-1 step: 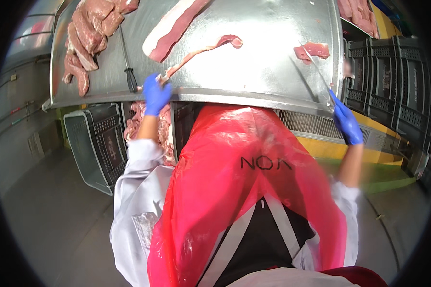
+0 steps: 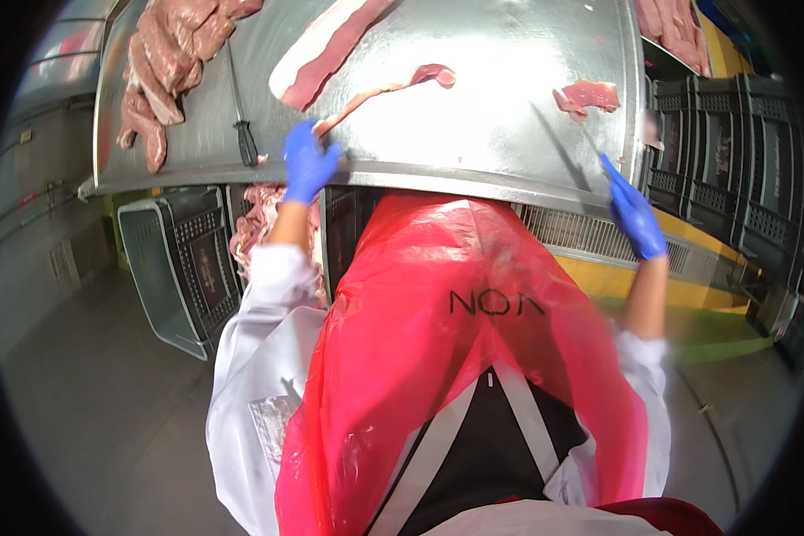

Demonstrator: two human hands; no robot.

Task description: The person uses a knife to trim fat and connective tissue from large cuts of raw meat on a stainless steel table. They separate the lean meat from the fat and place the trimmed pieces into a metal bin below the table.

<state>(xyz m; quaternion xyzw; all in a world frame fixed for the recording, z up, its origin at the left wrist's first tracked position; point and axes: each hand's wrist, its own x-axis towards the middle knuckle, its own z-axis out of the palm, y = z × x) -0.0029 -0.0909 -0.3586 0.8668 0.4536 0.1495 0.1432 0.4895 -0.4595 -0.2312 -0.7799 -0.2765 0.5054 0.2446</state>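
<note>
My left hand [image 2: 310, 163], in a blue glove, has its fingers closed at the near end of a long thin meat strip [image 2: 375, 94] on the steel table [image 2: 482, 134]. My right hand [image 2: 634, 214], also gloved, grips a knife [image 2: 596, 143] at the table's right front edge, its blade pointing toward a small meat piece [image 2: 585, 98]. A long pale-and-red meat slab [image 2: 322, 58] lies above the strip. A black-handled steel rod [image 2: 245, 138] rests left of my left hand, beside a heap of meat cuts [image 2: 165, 71].
A grey crate [image 2: 170, 268] stands below the table's left end, beside meat trimmings [image 2: 250, 223]. Dark stacked crates [image 2: 715, 179] stand at the right. A container of meat [image 2: 674, 31] sits at the upper right. A red apron [image 2: 456, 339] covers my front.
My left hand has shifted slightly right. My right hand and knife have shifted slightly left, and the blade no longer lies across the small piece as plainly.
</note>
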